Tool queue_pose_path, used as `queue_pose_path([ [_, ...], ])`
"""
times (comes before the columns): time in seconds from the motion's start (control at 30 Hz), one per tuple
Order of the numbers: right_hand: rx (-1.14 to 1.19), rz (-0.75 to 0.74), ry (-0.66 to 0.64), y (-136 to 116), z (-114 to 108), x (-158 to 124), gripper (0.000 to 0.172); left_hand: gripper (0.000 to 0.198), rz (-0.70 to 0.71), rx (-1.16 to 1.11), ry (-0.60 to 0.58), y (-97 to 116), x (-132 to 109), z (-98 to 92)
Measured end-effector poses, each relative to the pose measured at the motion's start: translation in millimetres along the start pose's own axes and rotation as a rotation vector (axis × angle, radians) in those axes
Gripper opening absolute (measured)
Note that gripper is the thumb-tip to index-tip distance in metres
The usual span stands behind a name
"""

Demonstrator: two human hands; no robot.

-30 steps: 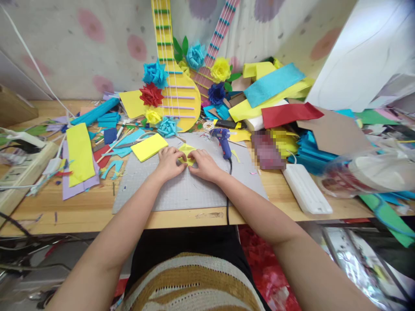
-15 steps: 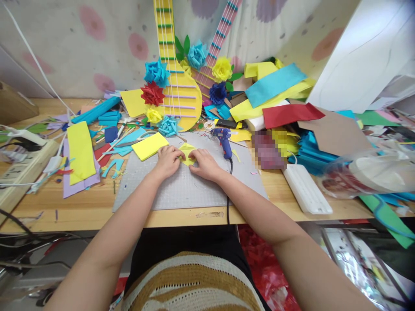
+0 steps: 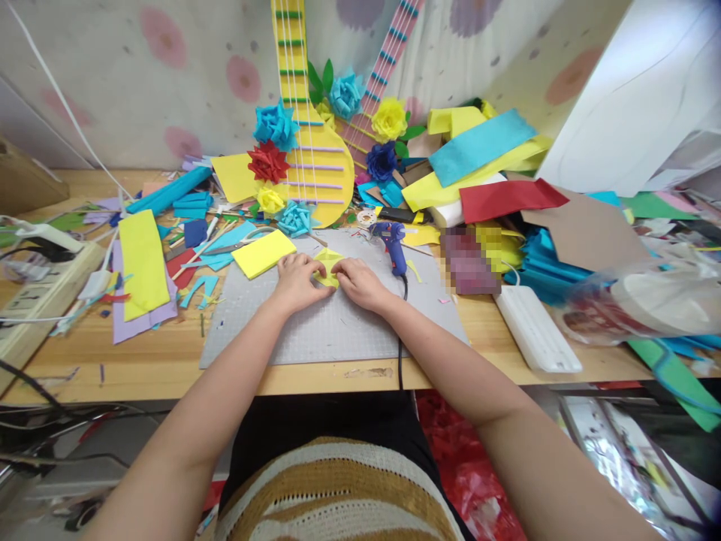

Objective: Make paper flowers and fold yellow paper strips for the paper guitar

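Observation:
A small folded yellow paper piece [image 3: 328,264] lies on the grey cutting mat [image 3: 327,330]. My left hand [image 3: 297,278] presses its left side with curled fingers. My right hand [image 3: 360,282] pinches its right side. Both hands meet over the paper near the mat's far edge. A stack of yellow paper squares [image 3: 263,253] lies just left of my left hand. A blue glue gun [image 3: 394,244] rests on the mat to the right of my right hand, its black cord running toward me.
Two paper guitars [image 3: 315,150] with paper flowers [image 3: 270,161] lean on the wall behind. Coloured paper sheets [image 3: 478,150] pile up at the right. Scissors [image 3: 233,244], scraps and a yellow strip [image 3: 140,263] lie left. A white power strip [image 3: 532,327] sits right.
Both hands stay on the yellow paper, with only slight finger shifts. The view has moved a little.

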State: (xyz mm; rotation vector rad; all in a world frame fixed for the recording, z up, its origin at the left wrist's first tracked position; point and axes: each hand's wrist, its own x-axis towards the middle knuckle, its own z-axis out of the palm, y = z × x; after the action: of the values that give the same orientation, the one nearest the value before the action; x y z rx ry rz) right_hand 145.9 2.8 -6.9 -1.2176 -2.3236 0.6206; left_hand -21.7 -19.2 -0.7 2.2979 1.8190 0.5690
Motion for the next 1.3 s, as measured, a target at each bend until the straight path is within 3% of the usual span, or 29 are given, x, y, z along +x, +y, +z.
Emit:
queue_pose_path([
  [0.27, -0.038, -0.038, 0.058, -0.5, 1.8, -3.9, 0.019, 0.017, 0.060, -0.022, 0.028, -8.4, -1.0, -1.6],
  [0.4, -0.076, -0.168, 0.069, -4.3, -0.4, -7.9, 0.016, 0.027, 0.028, -0.061, 0.084, -17.9, 2.0, -1.1],
  [0.53, -0.111, -0.283, 0.017, -6.8, -0.1, -8.4, 0.013, 0.049, 0.034, -0.118, 0.116, -21.5, 3.2, 1.5],
  [0.77, -0.201, -0.239, -0.034, -7.7, -2.8, -7.2, 0.020, 0.067, 0.077, -0.179, 0.133, -20.1, 2.2, 6.0],
  [0.97, -0.235, -0.222, -0.030, -6.9, -10.5, -8.1, 0.029, 0.064, 0.113, -0.154, 0.065, -22.4, 0.2, 4.1],
  [1.17, -0.149, -0.198, -0.142, -10.3, -52.0, -19.5, 0.032, 0.055, 0.068, -0.149, 0.126, -19.5, -2.9, -4.2],
  [1.3, -0.118, -0.032, -0.291, -5.4, -96.2, -43.6, 0.026, 0.042, -0.028, -0.194, 0.207, -18.5, -2.8, -8.8],
])
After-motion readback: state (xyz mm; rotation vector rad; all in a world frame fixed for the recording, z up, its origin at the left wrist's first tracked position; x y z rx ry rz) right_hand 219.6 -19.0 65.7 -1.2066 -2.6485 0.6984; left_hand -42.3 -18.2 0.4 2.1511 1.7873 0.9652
